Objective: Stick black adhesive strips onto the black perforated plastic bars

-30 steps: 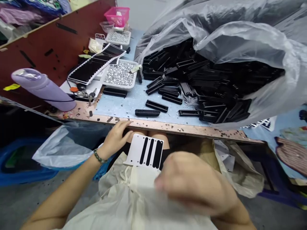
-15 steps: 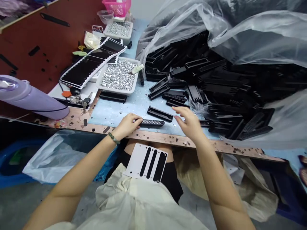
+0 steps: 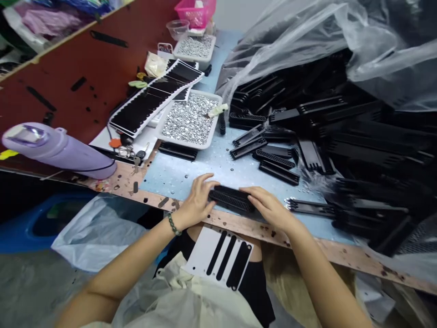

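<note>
Close to the table's front edge, two long black plastic pieces [image 3: 232, 200] lie side by side, one with a textured face. My left hand [image 3: 196, 200] grips their left end, thumb at the near side and fingers at the far side. My right hand [image 3: 268, 206] holds the right end with its fingertips. On my lap lies a white sheet [image 3: 205, 250] with black strips stuck on it. Beyond my hands are several loose black plastic pieces [image 3: 278, 172] of similar shape.
A white tray [image 3: 160, 132] of small silvery bits stands beyond my left hand, with black sticker sheets [image 3: 150, 98] beside it. A purple bottle [image 3: 75, 152] leans at left. On the right, a clear plastic bag [image 3: 307, 36] spills a heap of black pieces.
My right hand has moved in to the black pieces, and the two separate ones now lie together between both hands. My left hand has spread around their end. The view has shifted.
</note>
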`<state>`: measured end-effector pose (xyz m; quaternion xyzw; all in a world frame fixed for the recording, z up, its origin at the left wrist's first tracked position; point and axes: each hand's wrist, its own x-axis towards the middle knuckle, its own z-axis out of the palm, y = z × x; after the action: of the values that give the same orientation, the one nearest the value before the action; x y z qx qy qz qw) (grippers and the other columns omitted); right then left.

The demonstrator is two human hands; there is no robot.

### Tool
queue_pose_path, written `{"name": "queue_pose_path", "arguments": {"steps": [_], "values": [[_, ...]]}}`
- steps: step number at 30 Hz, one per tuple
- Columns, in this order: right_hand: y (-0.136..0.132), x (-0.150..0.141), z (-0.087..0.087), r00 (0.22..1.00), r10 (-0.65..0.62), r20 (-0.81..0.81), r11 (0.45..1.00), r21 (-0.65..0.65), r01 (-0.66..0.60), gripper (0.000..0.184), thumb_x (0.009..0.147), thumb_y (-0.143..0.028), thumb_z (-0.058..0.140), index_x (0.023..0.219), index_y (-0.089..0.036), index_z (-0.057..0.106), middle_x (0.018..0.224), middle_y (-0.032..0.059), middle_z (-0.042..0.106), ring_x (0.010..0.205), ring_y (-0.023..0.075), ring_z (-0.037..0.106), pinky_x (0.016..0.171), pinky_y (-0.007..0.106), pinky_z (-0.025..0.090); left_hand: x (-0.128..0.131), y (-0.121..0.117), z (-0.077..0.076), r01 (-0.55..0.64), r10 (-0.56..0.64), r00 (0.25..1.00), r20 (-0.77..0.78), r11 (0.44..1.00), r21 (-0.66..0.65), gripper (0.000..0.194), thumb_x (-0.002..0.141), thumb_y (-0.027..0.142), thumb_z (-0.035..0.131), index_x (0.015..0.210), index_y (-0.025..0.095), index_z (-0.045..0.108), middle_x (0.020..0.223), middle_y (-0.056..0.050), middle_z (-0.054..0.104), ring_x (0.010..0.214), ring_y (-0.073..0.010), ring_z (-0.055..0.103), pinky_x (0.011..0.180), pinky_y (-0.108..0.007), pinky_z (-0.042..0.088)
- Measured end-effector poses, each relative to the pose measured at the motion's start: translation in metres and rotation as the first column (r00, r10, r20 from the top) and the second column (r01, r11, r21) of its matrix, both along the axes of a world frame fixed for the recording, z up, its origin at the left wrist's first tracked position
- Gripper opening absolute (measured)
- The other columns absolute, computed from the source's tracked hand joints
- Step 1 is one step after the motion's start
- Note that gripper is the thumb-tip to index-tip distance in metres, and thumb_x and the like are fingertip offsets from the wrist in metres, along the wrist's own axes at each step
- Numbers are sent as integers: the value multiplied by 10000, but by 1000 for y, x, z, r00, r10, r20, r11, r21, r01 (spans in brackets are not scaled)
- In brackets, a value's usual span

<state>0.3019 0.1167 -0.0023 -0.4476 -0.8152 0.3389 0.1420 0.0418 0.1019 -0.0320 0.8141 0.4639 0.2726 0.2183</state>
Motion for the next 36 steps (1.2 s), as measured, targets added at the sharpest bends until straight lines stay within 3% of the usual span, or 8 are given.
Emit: {"name": "queue_pose_path", "arguments": {"steps": [6, 10, 14, 17, 21, 27, 33, 36], "values": [[11, -7, -3, 999, 48, 22, 994, 93, -50, 317, 973, -292, 377, 1216, -230, 571, 1183, 69, 597, 1126, 203, 526, 996, 400, 436, -6, 6, 13, 153, -164, 960, -226, 986, -66, 672, 895, 261, 503, 1473, 263, 159, 1544, -129, 176, 1436, -301, 169, 1153, -612, 138], [27, 5, 3, 980, -194, -49, 935, 294, 200, 284, 960, -325, 414, 1124, -194, 605, 1115, 94, 628, 1050, 221, 580, 929, 409, 470, -45, 36, 24, -170, 164, 942, -293, 985, 5, 596, 955, 379, 369, 1487, 207, 165, 1536, -129, 220, 1440, -285, 160, 1168, -577, 132], [37, 3, 9, 982, -177, -60, 914, 361, 187, 244, 952, -299, 434, 1082, -195, 612, 1051, 80, 649, 992, 208, 605, 878, 376, 493, -81, 72, 15, -400, 439, 808, -393, 898, 181, 370, 927, 244, 415, 1275, 146, 491, 1312, -162, 505, 1280, -325, 405, 1119, -650, 96], [50, -5, 6, 978, -210, -9, 871, 453, 191, 255, 939, -248, 433, 1113, -182, 607, 1093, 91, 640, 1024, 230, 585, 912, 412, 480, -81, 75, 11, -270, 338, 838, -428, 939, 212, 180, 897, 210, 475, 1021, 185, 604, 1087, -98, 603, 1116, -269, 502, 1120, -631, 138], [82, -14, 0, 955, -263, 138, 826, 544, 149, 345, 883, -161, 461, 1204, -144, 586, 1246, 137, 579, 1163, 306, 500, 975, 507, 429, -59, 67, 27, -3, 22, 963, -269, 997, 73, 105, 896, 226, 478, 909, 167, 564, 1347, -110, 439, 1270, -285, 384, 1088, -557, 304], [94, -32, 19, 931, -261, -256, 923, 215, 318, 309, 916, -219, 420, 1179, -185, 580, 1084, 95, 662, 998, 216, 619, 923, 440, 482, -23, 84, 52, 192, -62, 945, 320, 900, -391, 437, 881, 318, 550, 1271, 208, 385, 1145, -110, 542, 1022, -205, 571, 910, -418, 487], [58, -57, 22, 847, -241, -473, 967, -193, 167, 707, 795, -353, 662, 1408, -255, 325, 1322, 107, 517, 1101, 210, 580, 913, 382, 502, 22, 98, 46, 330, 59, 670, 740, 869, -368, 507, 846, 284, 598, 1290, 211, 364, 1237, -116, 492, 1173, -222, 498, 1013, -409, 432], [55, -45, 14, 812, -330, -482, 943, -212, 258, 704, 801, -331, 646, 1414, -241, 313, 1254, 98, 554, 1023, 207, 599, 848, 352, 521, 40, 105, 45, 321, -56, 776, 628, 892, -317, 502, 870, 354, 565, 1318, 227, 377, 1298, -121, 437, 1258, -243, 429, 1042, -420, 410]]}}
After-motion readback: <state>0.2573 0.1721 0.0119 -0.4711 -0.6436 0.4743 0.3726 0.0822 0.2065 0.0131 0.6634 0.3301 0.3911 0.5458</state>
